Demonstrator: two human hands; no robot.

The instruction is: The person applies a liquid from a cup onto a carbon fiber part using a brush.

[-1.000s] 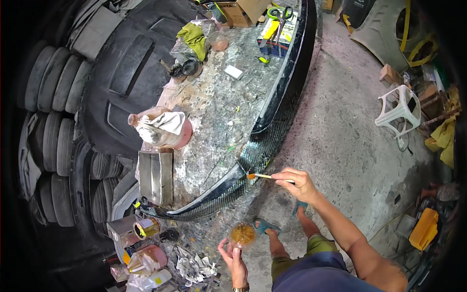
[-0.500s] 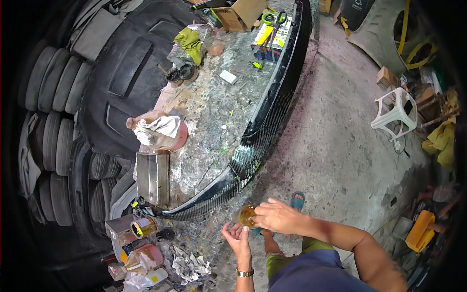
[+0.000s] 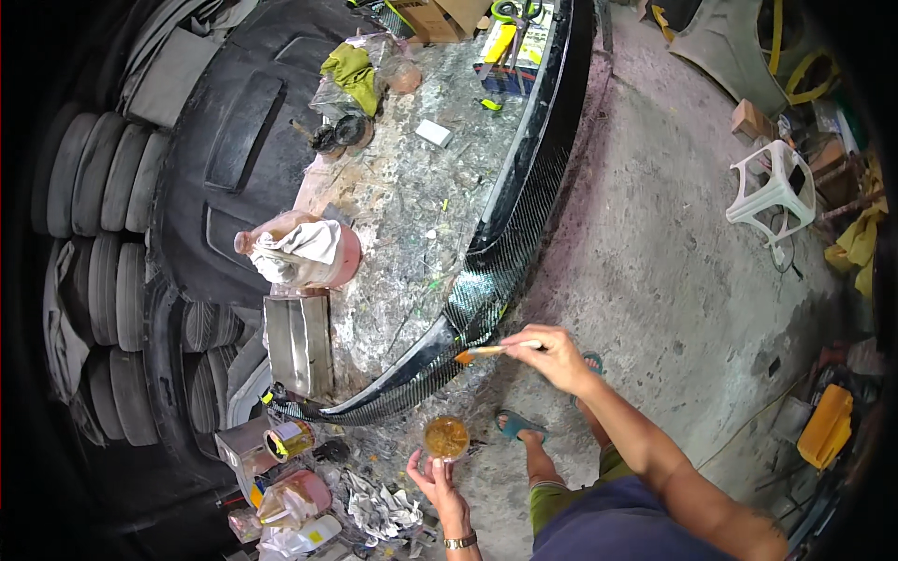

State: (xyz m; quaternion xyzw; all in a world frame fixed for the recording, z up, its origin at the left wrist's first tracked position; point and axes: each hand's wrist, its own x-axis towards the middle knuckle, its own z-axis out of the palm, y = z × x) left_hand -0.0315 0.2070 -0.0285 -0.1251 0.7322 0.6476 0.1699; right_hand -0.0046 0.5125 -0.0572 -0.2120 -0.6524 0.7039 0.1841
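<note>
My right hand (image 3: 550,357) is closed around the handle of a small paintbrush (image 3: 486,351). The orange-tinted bristles are close to the outer face of a long, curved carbon-fibre car part (image 3: 412,385); whether they touch it I cannot tell. Below that part, my left hand (image 3: 440,483) holds up a clear round cup (image 3: 446,438) of amber liquid, with a finger and thumb at its near side. The curved part lies along the edge of a stained worktable (image 3: 402,224), its weave showing glossy at the bend.
On the table stand a plastic jug (image 3: 339,266) with a rag, a metal block (image 3: 297,346), a white box (image 3: 433,133) and scissors (image 3: 516,42). Crumpled paper (image 3: 379,505) and a tin (image 3: 288,439) lie lower left. A white stool (image 3: 772,192) stands right; stacked tyres (image 3: 117,309) fill the left.
My right hand has moved up from the cup toward the curved part, and the brush now shows in it. The left hand and cup have shifted slightly left and down.
</note>
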